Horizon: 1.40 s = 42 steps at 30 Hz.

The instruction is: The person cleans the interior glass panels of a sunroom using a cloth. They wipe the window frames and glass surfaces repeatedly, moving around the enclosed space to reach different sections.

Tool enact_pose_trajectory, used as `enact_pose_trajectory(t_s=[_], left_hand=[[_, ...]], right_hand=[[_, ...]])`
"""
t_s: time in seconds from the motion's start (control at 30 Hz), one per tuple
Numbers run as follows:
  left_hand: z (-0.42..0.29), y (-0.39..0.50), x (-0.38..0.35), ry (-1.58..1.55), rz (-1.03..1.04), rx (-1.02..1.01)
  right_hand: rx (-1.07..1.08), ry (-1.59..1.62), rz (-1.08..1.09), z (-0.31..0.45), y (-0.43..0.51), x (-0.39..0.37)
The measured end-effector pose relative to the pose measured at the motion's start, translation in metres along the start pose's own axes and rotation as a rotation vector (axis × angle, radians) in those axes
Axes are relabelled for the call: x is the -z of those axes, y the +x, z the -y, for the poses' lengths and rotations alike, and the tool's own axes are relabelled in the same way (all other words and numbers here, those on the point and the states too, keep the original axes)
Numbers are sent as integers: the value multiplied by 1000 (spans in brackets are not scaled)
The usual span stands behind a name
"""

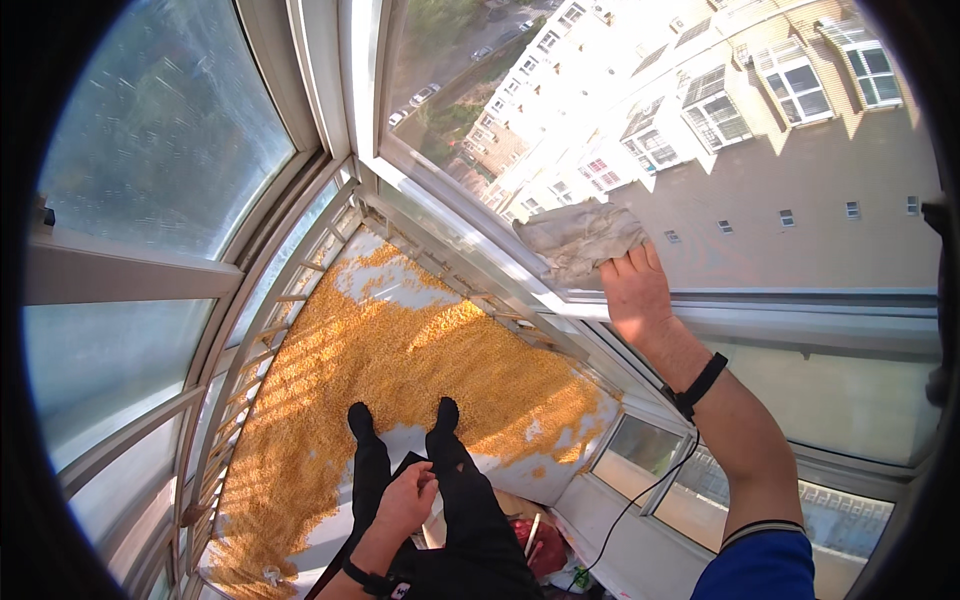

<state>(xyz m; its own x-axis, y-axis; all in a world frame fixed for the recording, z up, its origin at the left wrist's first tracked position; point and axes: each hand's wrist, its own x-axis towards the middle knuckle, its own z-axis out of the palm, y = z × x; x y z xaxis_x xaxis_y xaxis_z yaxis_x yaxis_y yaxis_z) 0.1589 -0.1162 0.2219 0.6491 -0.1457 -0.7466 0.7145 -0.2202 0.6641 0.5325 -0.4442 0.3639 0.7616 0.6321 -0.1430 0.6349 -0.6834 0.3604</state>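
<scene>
My right hand point(637, 289) holds a crumpled, greyish cloth point(581, 236) flat against the lower part of a large window pane point(810, 225), close to its white frame point(480, 217). The cloth lies beyond my fingertips, over the corner of the glass. My left hand point(409, 495) hangs in front of my dark trousers, its fingers loosely curled and nothing seen in them. Each wrist wears a black band, and a thin black cable point(637, 499) runs down from the right one.
Yellow kernels, apparently corn point(390, 345), cover much of the floor around my feet. A metal railing point(277, 330) and more windows point(165, 142) curve along the left. Near my legs at lower right lie a red bag point(546, 551) and a pale stick point(533, 531). Buildings stand outside, far below.
</scene>
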Motion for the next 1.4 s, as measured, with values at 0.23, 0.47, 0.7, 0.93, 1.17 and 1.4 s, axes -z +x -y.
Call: enact_pose_trajectory(t_s=[0.23, 0.47, 0.7, 0.93, 1.17, 1.4], left_hand=[[-6, 10, 17, 107, -47, -4], [-146, 86, 28, 128, -55, -294], [-301, 144, -19, -281, 80, -535], [-377, 170, -110, -493, -7, -595], [-385, 157, -139, -437, -40, -620], [-296, 104, -107, -89, 137, -521]], right_hand=[[42, 159, 14, 49, -12, -66], [-223, 574, 188, 72, -118, -50], [-534, 927, 260, 94, -235, -29], [-617, 1038, 255, 108, -275, -34], [-552, 1084, 198, 97, -260, -37], [-879, 1545, 56, 81, -207, 17]])
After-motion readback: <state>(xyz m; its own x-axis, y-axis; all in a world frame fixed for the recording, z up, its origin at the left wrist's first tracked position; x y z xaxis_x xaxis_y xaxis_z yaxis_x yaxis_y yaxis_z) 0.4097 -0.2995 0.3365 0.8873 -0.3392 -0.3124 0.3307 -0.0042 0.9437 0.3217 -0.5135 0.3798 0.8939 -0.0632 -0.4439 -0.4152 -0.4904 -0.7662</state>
